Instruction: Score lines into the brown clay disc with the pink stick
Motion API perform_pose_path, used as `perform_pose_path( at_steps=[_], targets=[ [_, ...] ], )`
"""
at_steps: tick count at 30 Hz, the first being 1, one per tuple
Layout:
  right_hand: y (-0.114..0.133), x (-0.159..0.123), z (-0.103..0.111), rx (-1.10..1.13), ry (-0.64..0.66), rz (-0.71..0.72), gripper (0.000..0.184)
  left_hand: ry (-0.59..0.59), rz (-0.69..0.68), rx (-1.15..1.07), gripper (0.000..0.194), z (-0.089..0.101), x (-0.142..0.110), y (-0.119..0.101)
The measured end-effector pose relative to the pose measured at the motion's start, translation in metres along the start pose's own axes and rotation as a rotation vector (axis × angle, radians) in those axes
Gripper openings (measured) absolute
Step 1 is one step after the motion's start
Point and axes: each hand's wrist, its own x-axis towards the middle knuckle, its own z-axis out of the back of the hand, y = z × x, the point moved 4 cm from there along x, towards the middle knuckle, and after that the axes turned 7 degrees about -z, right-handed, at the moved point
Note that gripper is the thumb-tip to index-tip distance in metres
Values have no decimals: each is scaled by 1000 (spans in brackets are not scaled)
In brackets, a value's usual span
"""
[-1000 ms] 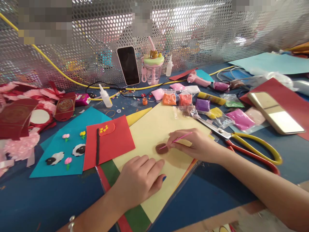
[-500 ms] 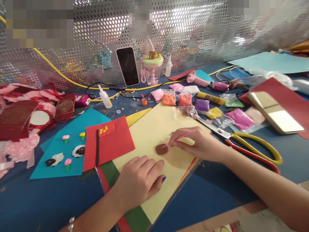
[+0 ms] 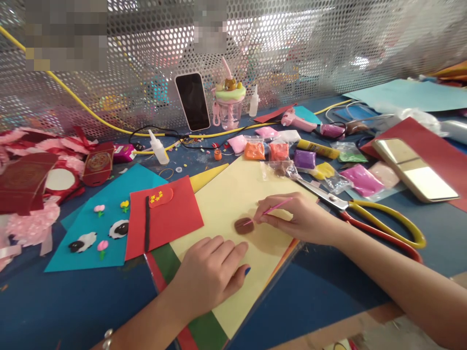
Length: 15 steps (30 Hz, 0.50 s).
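Note:
A flattened brown clay oval [image 3: 244, 225] lies on a pale yellow sheet of paper [image 3: 219, 194], with a few thin grooves across it. My right hand [image 3: 297, 218] pinches a thin pink stick tool [image 3: 277, 206], its tip touching the clay. To the left of the clay, my left hand [image 3: 213, 267] rests palm down on the sheet, fingers loosely bent and thumb out, holding nothing visible. Beside the sheet is a red paper card [image 3: 175, 209] with a black strip and yellow clay stars. It overlaps a blue sheet [image 3: 113, 253] bearing clay sheep and flowers.
Scissors [image 3: 343, 204] lie by my right forearm, near bagged colored clay [image 3: 305, 158] and a gold phone [image 3: 416, 170]. A black-screened phone [image 3: 193, 102], a lidded cup [image 3: 229, 104] and glue bottles [image 3: 158, 147] stand before a perforated metal screen [image 3: 292, 48]. A yellow cable crosses behind.
The stick's tip has shifted slightly on the brown clay, and more groove lines show on it. My left hand has stayed in place.

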Motion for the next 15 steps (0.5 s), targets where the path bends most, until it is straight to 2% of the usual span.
perform_pose_path(
  at_steps=[15],
  targets=[
    [0,-2,-1,-48,17,6,16,9,-4,14,29,0,0,1]
  ],
)
